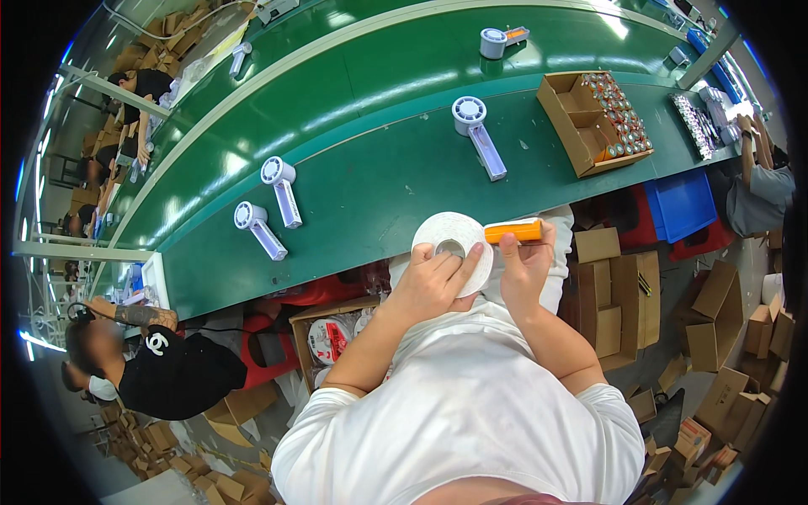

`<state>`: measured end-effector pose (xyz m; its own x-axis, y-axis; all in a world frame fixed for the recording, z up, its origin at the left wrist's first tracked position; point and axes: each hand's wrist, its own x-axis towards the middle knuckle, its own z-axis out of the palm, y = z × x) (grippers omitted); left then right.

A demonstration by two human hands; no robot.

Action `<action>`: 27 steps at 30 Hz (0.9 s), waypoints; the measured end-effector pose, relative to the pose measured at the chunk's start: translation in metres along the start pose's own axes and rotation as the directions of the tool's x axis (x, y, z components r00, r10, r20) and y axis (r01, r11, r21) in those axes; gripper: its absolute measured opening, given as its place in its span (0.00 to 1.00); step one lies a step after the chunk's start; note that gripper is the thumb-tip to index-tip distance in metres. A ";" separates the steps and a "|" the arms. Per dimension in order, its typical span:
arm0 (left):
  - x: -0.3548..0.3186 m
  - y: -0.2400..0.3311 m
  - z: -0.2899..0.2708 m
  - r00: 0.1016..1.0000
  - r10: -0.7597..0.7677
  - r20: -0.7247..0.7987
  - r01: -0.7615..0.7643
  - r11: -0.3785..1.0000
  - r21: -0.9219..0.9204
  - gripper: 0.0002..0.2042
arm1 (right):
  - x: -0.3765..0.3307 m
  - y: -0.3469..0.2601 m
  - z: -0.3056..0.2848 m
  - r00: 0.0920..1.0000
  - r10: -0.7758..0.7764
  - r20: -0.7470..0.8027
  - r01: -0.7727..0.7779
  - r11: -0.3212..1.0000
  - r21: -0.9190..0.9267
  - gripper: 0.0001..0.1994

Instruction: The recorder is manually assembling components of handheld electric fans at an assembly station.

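My left hand (431, 282) grips a big white roll of tape or labels (454, 244) by its lower edge, fingers over the roll's face near the core hole. My right hand (523, 268) holds a small orange cylinder (514, 230) lying sideways, its left end touching the roll's right edge. Both hands are raised in front of my chest at the near edge of the green conveyor table (370, 185).
Three white handheld fans (478, 126) (280, 187) (257, 227) lie on the green table; another fan with an orange part (498, 39) is farther back. An open cardboard box of orange cylinders (596, 119) stands to the right. Other workers sit left (160, 362) and right (757, 185). Cardboard boxes (614, 295) fill the floor.
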<state>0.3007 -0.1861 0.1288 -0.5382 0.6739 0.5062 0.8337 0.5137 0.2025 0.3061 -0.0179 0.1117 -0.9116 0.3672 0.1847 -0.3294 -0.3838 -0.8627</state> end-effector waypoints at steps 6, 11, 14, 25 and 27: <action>-0.008 0.005 -0.017 0.997 0.024 0.072 -0.024 1.000 0.002 0.37 | 0.071 -0.016 -0.033 0.970 0.038 -0.240 0.017 0.975 0.221 0.10; -0.055 0.010 0.030 0.948 -0.036 0.315 0.098 0.978 -0.183 0.33 | 0.130 0.012 -0.084 0.958 0.227 0.177 -0.261 0.943 0.205 0.15; -0.091 -0.002 0.069 0.903 -0.178 0.392 0.220 0.974 -0.062 0.30 | 0.139 0.031 -0.086 0.927 0.262 0.269 -0.308 0.940 0.146 0.20; 0.012 -0.028 0.006 0.946 -0.187 0.263 0.232 0.961 -0.151 0.10 | 0.142 0.035 -0.081 0.890 0.284 0.356 -0.314 0.949 0.029 0.20; 0.053 -0.052 0.006 0.984 -0.168 0.052 0.170 0.985 -0.037 0.08 | 0.141 0.035 -0.081 0.896 0.293 0.333 -0.320 0.947 0.027 0.20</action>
<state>0.2281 -0.1743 0.1398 -0.6765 0.6043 0.4209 0.7339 0.6012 0.3163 0.1859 0.0889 0.0695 -0.9954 -0.0654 0.0694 -0.0271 -0.5041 -0.8632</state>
